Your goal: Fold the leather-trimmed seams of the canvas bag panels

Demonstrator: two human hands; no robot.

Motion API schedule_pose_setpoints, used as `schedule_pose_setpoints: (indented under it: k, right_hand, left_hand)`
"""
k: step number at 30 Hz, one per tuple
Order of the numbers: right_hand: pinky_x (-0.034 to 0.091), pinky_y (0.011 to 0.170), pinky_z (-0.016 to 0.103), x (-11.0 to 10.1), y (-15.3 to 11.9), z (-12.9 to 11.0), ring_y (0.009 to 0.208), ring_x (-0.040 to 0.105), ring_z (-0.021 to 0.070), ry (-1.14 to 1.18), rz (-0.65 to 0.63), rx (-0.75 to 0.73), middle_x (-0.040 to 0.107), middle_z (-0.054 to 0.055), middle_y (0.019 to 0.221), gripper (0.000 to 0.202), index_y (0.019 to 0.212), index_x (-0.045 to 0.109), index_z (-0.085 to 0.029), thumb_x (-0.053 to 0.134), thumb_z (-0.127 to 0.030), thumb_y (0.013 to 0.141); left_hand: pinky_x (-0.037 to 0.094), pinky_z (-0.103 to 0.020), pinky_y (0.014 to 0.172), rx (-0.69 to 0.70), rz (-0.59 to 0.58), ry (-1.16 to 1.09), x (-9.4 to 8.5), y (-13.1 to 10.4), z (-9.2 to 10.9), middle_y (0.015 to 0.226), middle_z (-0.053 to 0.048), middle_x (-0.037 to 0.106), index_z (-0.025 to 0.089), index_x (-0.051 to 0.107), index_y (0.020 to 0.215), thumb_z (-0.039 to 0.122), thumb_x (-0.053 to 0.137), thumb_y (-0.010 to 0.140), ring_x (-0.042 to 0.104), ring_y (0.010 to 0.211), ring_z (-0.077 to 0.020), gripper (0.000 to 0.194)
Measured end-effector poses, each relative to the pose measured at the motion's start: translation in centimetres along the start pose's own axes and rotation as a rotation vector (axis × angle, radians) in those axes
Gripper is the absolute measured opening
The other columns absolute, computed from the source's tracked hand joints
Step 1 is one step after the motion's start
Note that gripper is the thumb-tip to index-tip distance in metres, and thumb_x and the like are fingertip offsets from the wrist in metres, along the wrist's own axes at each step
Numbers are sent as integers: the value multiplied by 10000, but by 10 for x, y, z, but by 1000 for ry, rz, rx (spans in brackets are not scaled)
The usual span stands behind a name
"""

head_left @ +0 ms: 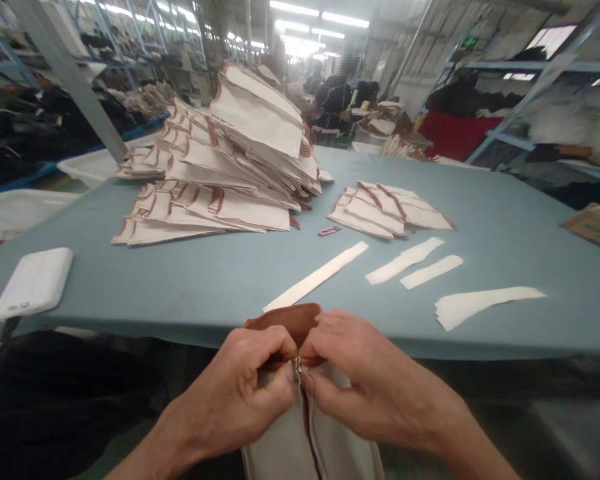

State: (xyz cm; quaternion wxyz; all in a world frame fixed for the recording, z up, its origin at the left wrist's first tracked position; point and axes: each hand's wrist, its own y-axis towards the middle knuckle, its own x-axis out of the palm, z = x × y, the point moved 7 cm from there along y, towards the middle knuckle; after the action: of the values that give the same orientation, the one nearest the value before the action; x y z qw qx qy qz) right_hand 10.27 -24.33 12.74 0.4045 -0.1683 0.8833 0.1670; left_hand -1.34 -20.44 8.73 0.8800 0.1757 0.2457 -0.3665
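Observation:
Just off the table's near edge, a cream fabric piece (275, 443) with brown edging hangs between my hands. It looks like a sewn bag or pouch, with a brown inner side (287, 321) showing at its top and a dark brown seam running down the middle. My left hand (250, 387) pinches the fabric to the left of that seam, thumb and fingers closed. On the other side my right hand (360, 373) pinches it too, so the fingertips of both hands nearly meet at the seam's top. What lies under the fingertips is partly hidden.
A tall stack of cream fabric pieces (255, 153) with brown edges stands back left on the blue-green table (205, 280). A smaller pile (387, 208), pink thread snips (329, 231), several pale strips (317, 275), a white case-like object (33, 281) and a cardboard box (595, 225) lie around.

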Motion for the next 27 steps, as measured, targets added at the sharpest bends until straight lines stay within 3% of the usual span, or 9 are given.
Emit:
schedule_pose_setpoints:
  k: [6,13,22,27]
  right_hand:
    - [391,716,299,10,-2,15,734,556,167,68,-8,67,613,9,709,208,687,492,-200,606,-74,807]
    - [399,735,310,14,-3,25,724,553,162,102,94,17,618,13,726,139,718,529,-192,571,-83,794]
    - [388,703,293,19,0,26,714,536,160,86,123,12,604,10,700,171,696,500,-199,561,-76,797]
    - [379,705,293,28,2,34,723,529,157,154,113,16,595,0,714,155,717,516,-199,574,-101,823]
  left_hand:
    - [305,-213,533,-32,-56,12,3,2,-5,592,66,496,180,560,678,161,468,781,445,540,-84,140]
    - [336,-215,572,-137,-160,-7,4,3,-12,616,56,543,187,576,677,214,471,807,475,580,-97,169]
    - [314,-230,580,-207,-143,8,6,1,-26,623,61,480,191,544,665,237,521,771,423,603,-110,118]
    - [305,-221,529,-247,-145,-117,5,2,-27,601,61,465,185,559,659,265,516,781,404,563,-104,152]
